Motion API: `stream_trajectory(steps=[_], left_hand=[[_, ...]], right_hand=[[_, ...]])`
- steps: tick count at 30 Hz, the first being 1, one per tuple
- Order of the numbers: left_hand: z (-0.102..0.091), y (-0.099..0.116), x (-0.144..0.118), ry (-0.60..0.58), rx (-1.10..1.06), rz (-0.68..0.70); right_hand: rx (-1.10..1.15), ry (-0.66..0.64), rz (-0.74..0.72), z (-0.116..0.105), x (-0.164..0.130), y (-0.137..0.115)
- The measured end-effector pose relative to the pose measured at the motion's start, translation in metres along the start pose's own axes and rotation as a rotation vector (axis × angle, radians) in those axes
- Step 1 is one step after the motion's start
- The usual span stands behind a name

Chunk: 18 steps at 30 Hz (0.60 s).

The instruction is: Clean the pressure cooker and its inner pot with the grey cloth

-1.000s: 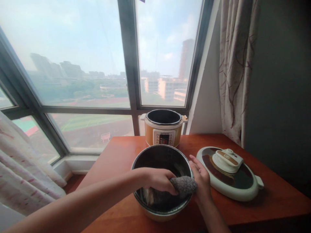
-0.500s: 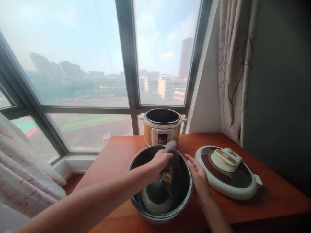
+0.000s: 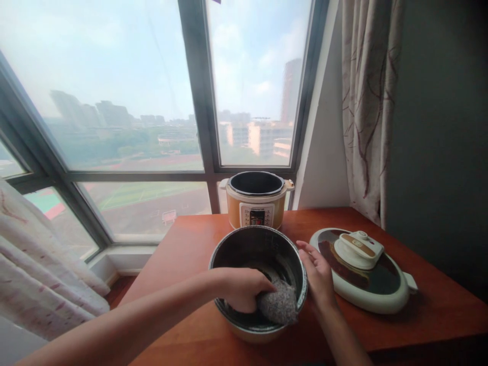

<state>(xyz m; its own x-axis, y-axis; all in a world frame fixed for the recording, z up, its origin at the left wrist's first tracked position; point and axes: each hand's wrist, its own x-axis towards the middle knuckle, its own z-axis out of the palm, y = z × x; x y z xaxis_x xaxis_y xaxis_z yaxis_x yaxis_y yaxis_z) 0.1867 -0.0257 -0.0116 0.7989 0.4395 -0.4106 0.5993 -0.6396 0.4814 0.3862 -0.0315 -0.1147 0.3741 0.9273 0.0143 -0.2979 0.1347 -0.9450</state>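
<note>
- One round, dark metal inner pot sits on the wooden counter, nearest the person.
- Left grip clenches one grey, nubby cloth inside the pot.
- Right grip, fingers spread, rests flat against the pot's outer rim.
- Right of it: one oval, glossy lid.
- Beyond: one orange cooker body.

No legible text anywhere. The orange cooker at the back of the table is showing a white control panel with a small dark display and tiny button markings, all too small and blurred to read. The lid is carrying a tan strip on its handle, no readable lettering.
</note>
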Motion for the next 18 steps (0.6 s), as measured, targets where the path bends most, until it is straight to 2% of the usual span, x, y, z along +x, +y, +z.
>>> stream_trajectory(steps=[2, 5, 8, 12, 14, 18], left_hand=[[-0.009, -0.011, -0.008, -0.136, 0.115, 0.064], [-0.014, -0.024, -0.011, -0.211, 0.107, 0.087], [-0.009, -0.032, -0.008, -0.206, 0.058, 0.072], [0.0, -0.035, -0.005, -0.132, -0.075, 0.028], [0.002, -0.032, -0.006, -0.083, -0.172, -0.017], [0.002, -0.015, -0.006, -0.042, -0.35, -0.139]], right_hand=[[-0.009, -0.044, 0.01, -0.002, 0.006, -0.002], [0.01, -0.094, 0.043, -0.003, 0.014, -0.004], [0.007, -0.088, 0.09, -0.007, 0.011, -0.006], [-0.116, 0.039, 0.042, -0.02, -0.018, -0.007], [-0.168, 0.055, 0.032, -0.026, -0.04, -0.006], [-0.209, 0.0, 0.092, -0.026, -0.071, 0.0]])
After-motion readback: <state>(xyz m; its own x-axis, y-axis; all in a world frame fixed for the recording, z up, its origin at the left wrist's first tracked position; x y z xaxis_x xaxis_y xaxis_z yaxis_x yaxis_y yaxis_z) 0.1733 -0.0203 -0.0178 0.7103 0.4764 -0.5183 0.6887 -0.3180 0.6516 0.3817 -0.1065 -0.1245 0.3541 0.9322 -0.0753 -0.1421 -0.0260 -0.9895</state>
